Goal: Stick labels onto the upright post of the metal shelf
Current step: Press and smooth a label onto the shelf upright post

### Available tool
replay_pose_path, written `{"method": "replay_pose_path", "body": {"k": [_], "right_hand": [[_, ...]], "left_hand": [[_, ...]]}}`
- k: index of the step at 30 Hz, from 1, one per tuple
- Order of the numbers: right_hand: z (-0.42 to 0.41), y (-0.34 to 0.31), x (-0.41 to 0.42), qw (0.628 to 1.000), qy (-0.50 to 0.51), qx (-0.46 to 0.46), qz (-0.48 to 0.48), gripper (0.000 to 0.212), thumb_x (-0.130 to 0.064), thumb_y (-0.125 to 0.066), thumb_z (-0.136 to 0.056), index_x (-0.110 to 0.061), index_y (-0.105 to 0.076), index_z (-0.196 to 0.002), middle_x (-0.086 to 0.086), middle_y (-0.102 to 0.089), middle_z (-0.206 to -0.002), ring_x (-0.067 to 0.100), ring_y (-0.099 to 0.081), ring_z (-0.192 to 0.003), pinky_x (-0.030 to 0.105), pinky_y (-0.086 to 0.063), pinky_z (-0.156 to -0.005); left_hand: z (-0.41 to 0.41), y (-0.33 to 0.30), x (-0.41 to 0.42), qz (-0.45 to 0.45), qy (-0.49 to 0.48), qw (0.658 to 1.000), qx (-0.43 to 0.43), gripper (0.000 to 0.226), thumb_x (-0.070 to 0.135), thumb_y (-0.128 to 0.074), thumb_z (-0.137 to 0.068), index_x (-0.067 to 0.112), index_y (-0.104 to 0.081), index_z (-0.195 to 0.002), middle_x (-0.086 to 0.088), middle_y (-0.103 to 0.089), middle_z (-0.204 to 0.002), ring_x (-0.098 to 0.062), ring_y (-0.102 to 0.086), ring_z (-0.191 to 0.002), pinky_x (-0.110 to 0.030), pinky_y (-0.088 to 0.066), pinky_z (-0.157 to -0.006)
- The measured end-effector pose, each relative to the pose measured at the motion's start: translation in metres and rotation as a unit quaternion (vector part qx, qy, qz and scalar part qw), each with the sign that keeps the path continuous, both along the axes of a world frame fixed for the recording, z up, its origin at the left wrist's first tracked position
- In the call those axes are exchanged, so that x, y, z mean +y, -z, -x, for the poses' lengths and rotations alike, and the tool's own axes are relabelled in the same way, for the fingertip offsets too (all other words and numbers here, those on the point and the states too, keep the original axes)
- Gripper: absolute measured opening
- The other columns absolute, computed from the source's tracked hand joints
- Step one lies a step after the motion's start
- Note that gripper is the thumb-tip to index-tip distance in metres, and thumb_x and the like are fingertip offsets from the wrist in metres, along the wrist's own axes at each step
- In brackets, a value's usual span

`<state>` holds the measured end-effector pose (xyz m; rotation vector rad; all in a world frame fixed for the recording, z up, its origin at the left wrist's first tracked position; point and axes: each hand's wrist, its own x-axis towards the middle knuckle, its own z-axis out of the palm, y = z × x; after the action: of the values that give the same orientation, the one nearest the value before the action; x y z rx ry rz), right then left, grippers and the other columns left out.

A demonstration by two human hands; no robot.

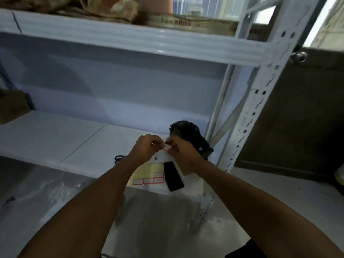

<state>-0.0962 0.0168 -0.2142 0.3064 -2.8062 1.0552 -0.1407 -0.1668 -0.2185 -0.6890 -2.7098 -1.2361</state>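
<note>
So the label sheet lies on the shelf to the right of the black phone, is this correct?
Not quite. In the head view the label sheet lies on the shelf to the left of the black phone, not to the right.

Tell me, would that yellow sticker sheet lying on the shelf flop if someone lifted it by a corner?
Probably. The sticker sheet looks paper-thin and lies flat on the shelf, so it should droop and weigh almost nothing. The phone seems to overlap its right edge, so a push might snag or crumple it.
</note>
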Motion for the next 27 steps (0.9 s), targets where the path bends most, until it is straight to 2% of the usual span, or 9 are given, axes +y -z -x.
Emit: {"method": "replay_pose_path", "body": {"k": [2, 6, 9, 13, 15, 19, 22, 24, 27], "right_hand": [[-0.010, -0.021, 0.009, 1.000, 0.019, 0.015, -0.003, 0.018, -0.030, -0.058, -0.098, -0.014, -0.065, -0.100, 0.004, -0.069, -0.089, 0.017, -0.063, -0.077, 0.028, -0.048, -0.067], [-0.032, -0.057, 0.025, 0.995, 0.052, 0.065, 0.047, 0.008, -0.016, -0.062, -0.094, -0.016, -0.069, -0.089, -0.001, -0.069, -0.081, 0.017, -0.065, -0.073, 0.026, -0.051, -0.066], [-0.047, -0.083, 0.035, 0.987, 0.081, 0.078, 0.113, 0.005, -0.016, -0.065, -0.093, -0.014, -0.069, -0.090, -0.005, -0.068, -0.074, 0.011, -0.067, -0.068, 0.017, -0.048, -0.062], [-0.066, -0.114, 0.048, 0.977, 0.103, 0.095, 0.160, 0.004, -0.021, -0.069, -0.091, -0.021, -0.070, -0.088, -0.004, -0.073, -0.075, 0.012, -0.071, -0.068, 0.030, -0.059, -0.069], [-0.076, -0.130, 0.056, 0.975, 0.111, 0.092, 0.167, 0.003, -0.018, -0.070, -0.090, -0.019, -0.072, -0.088, -0.001, -0.074, -0.074, 0.015, -0.071, -0.068, 0.032, -0.058, -0.069], [-0.102, -0.160, 0.079, 0.977, 0.123, 0.096, 0.148, 0.008, -0.010, -0.070, -0.089, -0.008, -0.074, -0.096, 0.006, -0.073, -0.075, 0.015, -0.067, -0.065, 0.018, -0.047, -0.060], [-0.122, -0.181, 0.102, 0.976, 0.139, 0.109, 0.124, 0.012, -0.010, -0.072, -0.086, -0.009, -0.072, -0.097, 0.002, -0.071, -0.076, 0.003, -0.066, -0.058, 0.012, -0.044, -0.055], [-0.132, -0.193, 0.117, 0.972, 0.153, 0.121, 0.128, 0.016, -0.012, -0.075, -0.082, -0.010, -0.071, -0.098, 0.002, -0.071, -0.077, 0.002, -0.066, -0.057, 0.014, -0.046, -0.054], [-0.143, -0.204, 0.136, 0.962, 0.178, 0.145, 0.146, 0.018, -0.013, -0.078, -0.079, -0.013, -0.073, -0.096, 0.001, -0.074, -0.078, 0.010, -0.070, -0.064, 0.025, -0.052, -0.061]], "left_hand": [[-0.011, -0.026, 0.006, -0.018, 0.005, 1.000, 0.012, 0.008, 0.017, -0.072, -0.093, 0.013, -0.078, -0.089, -0.001, -0.076, -0.083, -0.003, -0.066, -0.069, -0.015, -0.051, -0.063], [-0.033, -0.064, 0.019, -0.038, 0.011, 0.999, 0.024, 0.009, 0.019, -0.072, -0.093, 0.014, -0.079, -0.091, 0.000, -0.074, -0.080, -0.007, -0.065, -0.070, -0.016, -0.049, -0.064], [-0.048, -0.087, 0.031, -0.074, 0.007, 0.997, 0.033, 0.009, 0.015, -0.072, -0.093, 0.013, -0.080, -0.092, 0.002, -0.074, -0.081, -0.007, -0.064, -0.070, -0.019, -0.052, -0.066], [-0.070, -0.117, 0.050, -0.135, 0.009, 0.990, 0.035, 0.008, 0.012, -0.071, -0.093, 0.016, -0.079, -0.092, 0.001, -0.074, -0.083, -0.014, -0.067, -0.070, -0.027, -0.059, -0.066], [-0.079, -0.131, 0.061, -0.149, 0.009, 0.988, 0.037, 0.012, 0.007, -0.072, -0.092, 0.018, -0.077, -0.092, 0.000, -0.073, -0.081, -0.020, -0.069, -0.071, -0.032, -0.061, -0.068], [-0.095, -0.154, 0.083, -0.178, 0.019, 0.984, 0.026, 0.016, 0.003, -0.075, -0.088, 0.019, -0.074, -0.093, -0.007, -0.072, -0.081, -0.022, -0.071, -0.069, -0.026, -0.062, -0.065], [-0.111, -0.172, 0.102, -0.198, 0.034, 0.979, 0.020, 0.015, 0.003, -0.078, -0.085, 0.010, -0.072, -0.098, -0.012, -0.074, -0.082, -0.017, -0.070, -0.067, -0.030, -0.062, -0.069], [-0.120, -0.182, 0.117, -0.217, 0.035, 0.975, 0.031, 0.016, 0.002, -0.077, -0.085, 0.009, -0.071, -0.098, -0.013, -0.074, -0.080, -0.014, -0.069, -0.065, -0.032, -0.061, -0.069], [-0.133, -0.192, 0.141, -0.245, 0.026, 0.967, 0.064, 0.011, 0.004, -0.076, -0.085, 0.010, -0.071, -0.093, -0.008, -0.073, -0.074, -0.010, -0.067, -0.063, -0.032, -0.060, -0.067]]}}
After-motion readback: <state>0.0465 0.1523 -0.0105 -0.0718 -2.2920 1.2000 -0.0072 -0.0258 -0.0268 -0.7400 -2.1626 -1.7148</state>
